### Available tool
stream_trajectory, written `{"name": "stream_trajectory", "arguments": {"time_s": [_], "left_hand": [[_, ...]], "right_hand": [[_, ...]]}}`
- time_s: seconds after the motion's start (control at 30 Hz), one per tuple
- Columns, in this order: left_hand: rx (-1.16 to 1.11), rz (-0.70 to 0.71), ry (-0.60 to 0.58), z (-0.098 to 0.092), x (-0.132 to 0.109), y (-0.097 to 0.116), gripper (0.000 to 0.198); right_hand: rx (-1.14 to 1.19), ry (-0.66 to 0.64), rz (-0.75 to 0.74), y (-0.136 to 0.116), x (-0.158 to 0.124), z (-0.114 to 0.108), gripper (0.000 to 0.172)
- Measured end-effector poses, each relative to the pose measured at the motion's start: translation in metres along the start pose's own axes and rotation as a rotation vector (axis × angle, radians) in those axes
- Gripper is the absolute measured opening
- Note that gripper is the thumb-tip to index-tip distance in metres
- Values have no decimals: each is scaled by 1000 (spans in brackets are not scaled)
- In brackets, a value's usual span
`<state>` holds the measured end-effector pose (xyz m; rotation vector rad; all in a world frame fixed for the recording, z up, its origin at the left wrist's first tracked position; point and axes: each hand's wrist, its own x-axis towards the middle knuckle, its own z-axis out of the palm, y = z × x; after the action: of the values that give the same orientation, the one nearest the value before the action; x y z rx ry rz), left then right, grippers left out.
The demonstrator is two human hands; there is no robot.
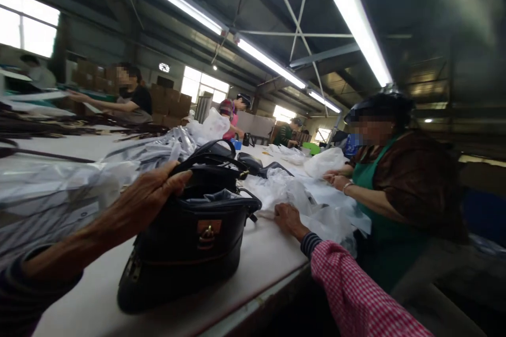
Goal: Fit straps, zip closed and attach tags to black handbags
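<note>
On the worktop (269, 258), the left hand (146, 201) clasps the black handbag (190, 245), unwrapped, by its rim; the right hand (288, 218) touches plastic bags (322, 217), grip unclear.

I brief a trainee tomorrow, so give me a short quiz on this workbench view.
1. True or false: the handbag lies flat on its side on the table.
2. What does the left hand touch? A) the handbag's top B) a carton C) scissors
3. Fill in: the right hand rests on clear ____ bags.

Key: 1 false, it stands upright; 2 A; 3 plastic.
</note>
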<state>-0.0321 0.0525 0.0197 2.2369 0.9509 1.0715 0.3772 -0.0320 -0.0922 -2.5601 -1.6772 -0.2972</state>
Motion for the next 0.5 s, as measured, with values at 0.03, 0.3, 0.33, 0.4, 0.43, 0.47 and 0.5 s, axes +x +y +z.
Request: {"name": "stream_trajectory", "arguments": {"time_s": [0.03, 0.3, 0.33, 0.4, 0.43, 0.47, 0.5], "left_hand": [[-4, -22, 11, -1, 2, -3, 50], [-20, -160, 66, -9, 2, 8, 51], [-14, -169, 64, -9, 2, 9, 51], [0, -181, 74, -10, 1, 9, 51], [9, -176, 83, -10, 1, 8, 51], [19, -169, 90, -10, 1, 7, 51], [26, -164, 97, -10, 1, 6, 50]], "right_hand": [[27, -17, 20, 1, 1, -1, 17], [297, -182, 11, 14, 10, -7, 28], [322, -204, 14, 15, 10, -7, 28], [357, -232, 11, 17, 10, -7, 27], [364, -234, 5, 17, 9, -8, 27], [364, -228, -4, 17, 8, -8, 26], [355, -212, -12, 17, 7, -8, 26]]}}
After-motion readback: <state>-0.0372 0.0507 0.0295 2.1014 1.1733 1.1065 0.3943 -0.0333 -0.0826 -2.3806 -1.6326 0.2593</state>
